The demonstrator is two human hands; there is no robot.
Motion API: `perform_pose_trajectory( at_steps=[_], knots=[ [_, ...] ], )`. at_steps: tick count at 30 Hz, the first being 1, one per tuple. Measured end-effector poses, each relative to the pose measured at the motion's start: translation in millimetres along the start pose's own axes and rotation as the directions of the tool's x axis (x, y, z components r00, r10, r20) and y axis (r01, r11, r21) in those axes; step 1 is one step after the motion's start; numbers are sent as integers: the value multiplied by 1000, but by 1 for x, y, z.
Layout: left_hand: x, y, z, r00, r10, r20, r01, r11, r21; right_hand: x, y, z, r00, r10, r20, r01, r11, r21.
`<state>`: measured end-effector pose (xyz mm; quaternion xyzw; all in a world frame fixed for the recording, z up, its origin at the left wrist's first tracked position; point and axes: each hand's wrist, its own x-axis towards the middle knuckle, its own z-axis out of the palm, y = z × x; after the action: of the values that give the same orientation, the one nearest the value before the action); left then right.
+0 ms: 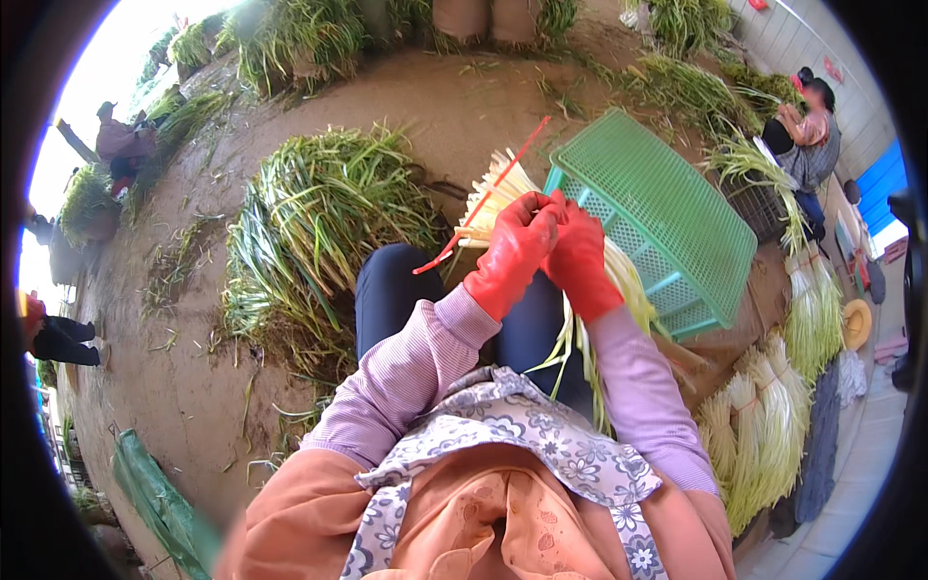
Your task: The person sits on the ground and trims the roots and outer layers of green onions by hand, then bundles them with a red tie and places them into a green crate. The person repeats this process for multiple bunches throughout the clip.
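Both my hands wear red rubber gloves and meet above my knees. My left hand has its fingers closed on a thin red tie, whose long ends stick out up and down to the left. Pressed against it, my right hand has bent fingers; what it grips is hidden. Beneath the hands lies a bundle of pale yellow-green stalks across my lap, its cut ends pointing up and left, its leafy ends trailing by my right forearm. An upturned green plastic basket stands just right of the hands.
Left of my knees stands a large heap of leafy green stalks. Tied pale bundles lie at the lower right. A seated person is at the upper right, others at the left. A green sheet lies lower left.
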<state>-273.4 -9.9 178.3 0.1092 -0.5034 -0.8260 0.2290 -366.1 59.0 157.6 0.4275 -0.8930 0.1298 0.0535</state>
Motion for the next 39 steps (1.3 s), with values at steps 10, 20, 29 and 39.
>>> perform_pose_trajectory(
  at_steps=[10, 20, 29, 39],
  knots=[
    [-40, -57, -22, 930, 363, -62, -272, 792, 546, 48, 14, 15, 952, -101, 289, 72, 992, 106],
    [-88, -29, -47, 965, 245, 91, -229, 622, 749, 51, 0, 35, 933, -214, 290, 160, 967, 199],
    [-27, 10, -168, 974, -40, -221, 179, 733, 656, -8, 7, -7, 996, -37, -85, 55, 974, 219],
    [19, 53, -222, 989, -144, -21, 114, 676, 728, -243, 167, -134, 711, 584, -391, 275, 281, 919]
  ],
)
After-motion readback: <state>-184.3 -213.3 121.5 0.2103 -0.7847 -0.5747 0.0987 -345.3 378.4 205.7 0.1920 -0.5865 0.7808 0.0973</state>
